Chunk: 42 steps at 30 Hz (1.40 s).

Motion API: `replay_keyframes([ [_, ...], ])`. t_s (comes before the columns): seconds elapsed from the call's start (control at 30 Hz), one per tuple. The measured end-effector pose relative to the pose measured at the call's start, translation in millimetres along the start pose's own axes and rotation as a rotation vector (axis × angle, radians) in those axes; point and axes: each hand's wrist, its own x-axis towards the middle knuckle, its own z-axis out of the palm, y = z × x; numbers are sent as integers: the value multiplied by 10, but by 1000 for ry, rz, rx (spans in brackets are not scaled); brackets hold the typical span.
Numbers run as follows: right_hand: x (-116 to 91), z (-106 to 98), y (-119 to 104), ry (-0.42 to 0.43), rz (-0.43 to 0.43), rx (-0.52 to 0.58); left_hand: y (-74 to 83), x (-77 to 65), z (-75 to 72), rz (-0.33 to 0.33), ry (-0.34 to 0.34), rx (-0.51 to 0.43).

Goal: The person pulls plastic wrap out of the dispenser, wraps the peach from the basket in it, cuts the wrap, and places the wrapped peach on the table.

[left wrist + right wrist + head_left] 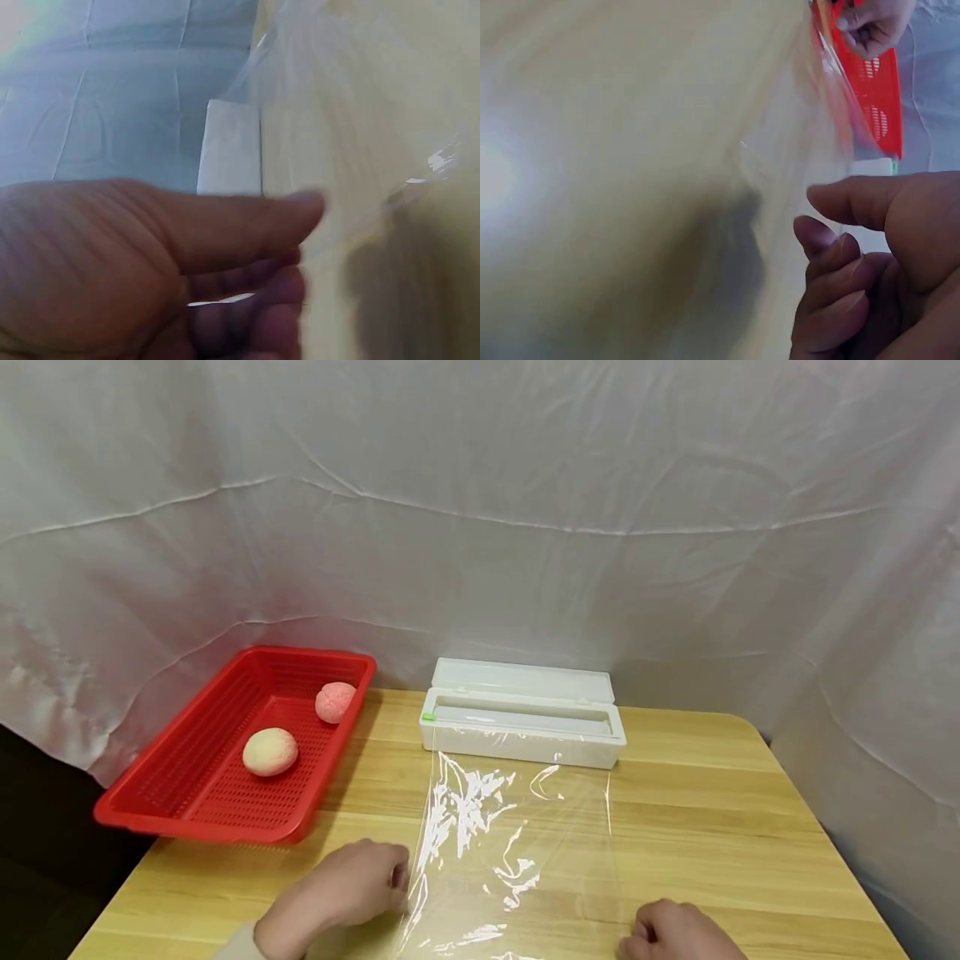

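A clear sheet of cling film [517,860] runs from a white dispenser box [525,752] at the table's back toward me, between both hands. With thumb over curled fingers, my left hand [348,881] pinches the film's left edge; the dispenser's white end [231,146] shows beyond that thumb. At the right edge, my right hand [675,931] has curled fingers and holds the film's side. Its thumb [855,201] lies close over the index fingertip in the right wrist view. The film's near end drops out of the head view.
At the left stands a red plastic basket [307,810], with a pale yellow-pink ball-like item [270,752] and a pink one [335,702] inside. The dispenser's lid [522,679] is tipped back. Grey-white cloth [525,568] hangs behind the wooden table [720,827].
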Motion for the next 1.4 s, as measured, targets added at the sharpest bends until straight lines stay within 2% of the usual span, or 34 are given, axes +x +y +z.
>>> replay_keyframes([
  [0.1,65,-72,-197,115,43,-74,31,159,0,4,103,38],
  [0.17,135,-100,-278,201,44,-127,42,273,8,-1,135,47],
  [0.27,247,-118,-329,305,30,-204,35,431,15,-16,121,25],
  [0.4,385,-118,-309,382,-46,-300,-2,571,18,-30,60,14],
  [0.6,536,-130,-238,386,-123,-381,-78,664,61,-79,0,65],
  [0.83,666,-174,-181,360,-105,-382,-123,711,100,-106,-7,79],
  [1.07,695,-221,-213,317,-70,-353,-128,706,82,-128,-6,52],
  [1.23,695,-209,-250,337,-68,-346,-108,691,44,-115,2,30],
  [1.4,710,-210,-311,383,-82,-339,-78,697,-3,-91,27,50],
])
